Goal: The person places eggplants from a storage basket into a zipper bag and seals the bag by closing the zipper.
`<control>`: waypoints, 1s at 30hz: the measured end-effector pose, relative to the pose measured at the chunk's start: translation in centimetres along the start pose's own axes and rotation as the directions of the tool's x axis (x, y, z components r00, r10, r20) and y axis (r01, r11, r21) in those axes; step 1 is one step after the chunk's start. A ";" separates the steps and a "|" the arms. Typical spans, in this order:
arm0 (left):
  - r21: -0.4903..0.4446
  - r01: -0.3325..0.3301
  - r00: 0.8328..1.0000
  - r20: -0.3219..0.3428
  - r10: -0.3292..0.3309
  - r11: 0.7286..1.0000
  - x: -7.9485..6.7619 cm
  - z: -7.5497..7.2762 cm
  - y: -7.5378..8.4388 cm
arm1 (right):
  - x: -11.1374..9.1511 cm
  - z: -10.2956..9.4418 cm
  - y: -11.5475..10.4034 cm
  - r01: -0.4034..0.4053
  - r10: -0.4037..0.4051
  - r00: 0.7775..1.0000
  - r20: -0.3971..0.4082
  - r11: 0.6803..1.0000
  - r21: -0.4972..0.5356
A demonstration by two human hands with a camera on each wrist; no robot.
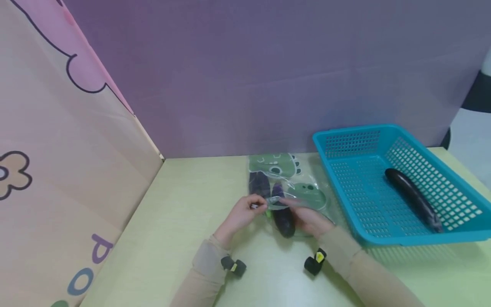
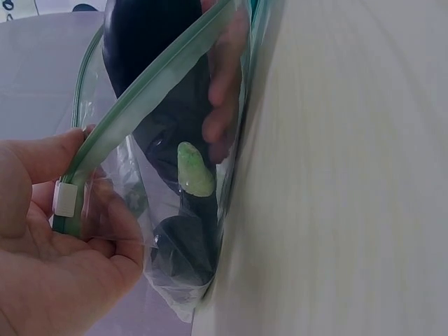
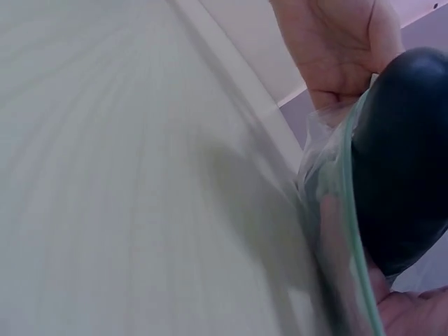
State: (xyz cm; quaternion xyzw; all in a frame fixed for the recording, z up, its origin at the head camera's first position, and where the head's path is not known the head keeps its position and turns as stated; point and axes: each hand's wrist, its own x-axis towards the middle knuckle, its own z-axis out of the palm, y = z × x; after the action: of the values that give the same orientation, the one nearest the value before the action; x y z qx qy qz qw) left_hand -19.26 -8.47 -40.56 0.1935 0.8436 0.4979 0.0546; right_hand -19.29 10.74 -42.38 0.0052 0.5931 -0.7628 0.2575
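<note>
Hands: the left hand (image 1: 242, 212) pinches the zip rim (image 2: 149, 89) of the clear bag (image 1: 311, 194); the right hand (image 1: 308, 219) grips the near eggplant (image 1: 284, 224), lower centre of the head view, partly inside the bag's mouth. Recommended practice: hold the rim taut and wide, then slide the eggplant lengthwise beside the second eggplant (image 1: 259, 184). The left wrist view resolves the white slider (image 2: 65, 199); the right wrist view shows the rounded end projecting past the rim. Only the head view shows the third eggplant (image 1: 414, 196) in the blue basket (image 1: 337, 187), right of frame.
</note>
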 end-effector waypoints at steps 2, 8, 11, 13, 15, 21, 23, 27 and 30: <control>-0.002 0.004 1.000 0.003 -0.004 1.000 0.0 0.0 0.0 | 0.2 0.1 0.1 0.006 -0.006 1.000 -0.024 1.000 0.017; -0.014 0.004 1.000 -0.005 -0.004 1.000 0.0 0.0 0.0 | 0.9 0.5 -0.2 -0.019 0.021 0.992 -0.126 1.000 0.017; -0.017 0.005 1.000 -0.011 -0.005 1.000 0.0 0.1 0.0 | 1.3 0.7 -0.4 -0.044 0.044 0.983 -0.177 0.999 0.000; -0.018 0.001 1.000 -0.015 -0.001 1.000 0.0 0.1 0.0 | 1.5 0.7 -0.6 -0.059 0.054 0.979 -0.197 0.998 -0.016; -0.022 -0.001 1.000 -0.015 0.001 1.000 0.0 0.1 0.0 | 1.6 0.7 -0.7 -0.068 0.059 0.975 -0.213 0.997 -0.038; -0.027 0.001 1.000 -0.012 -0.001 1.000 0.0 0.1 0.0 | 2.0 0.8 -0.9 -0.101 0.070 0.963 -0.262 0.989 -0.107; -0.028 0.001 1.000 -0.011 -0.001 1.000 0.0 0.1 0.0 | 2.1 0.8 -1.0 -0.111 0.070 0.959 -0.275 0.985 -0.135; -0.036 0.002 1.000 -0.007 -0.002 0.999 0.0 0.1 -0.1 | 2.2 0.9 -1.3 -0.106 0.056 0.959 -0.277 0.980 -0.168; -0.043 0.003 1.000 -0.004 -0.004 0.999 -0.1 0.0 0.0 | 2.3 1.1 -1.6 -0.098 0.046 0.959 -0.279 0.980 -0.174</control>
State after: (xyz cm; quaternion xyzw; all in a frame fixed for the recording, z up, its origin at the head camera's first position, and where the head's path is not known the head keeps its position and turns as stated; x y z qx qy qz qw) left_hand -19.19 -8.50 -40.59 0.1899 0.8332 0.5160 0.0580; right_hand -21.60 9.15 -41.38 0.1084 0.6911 -0.6860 0.2000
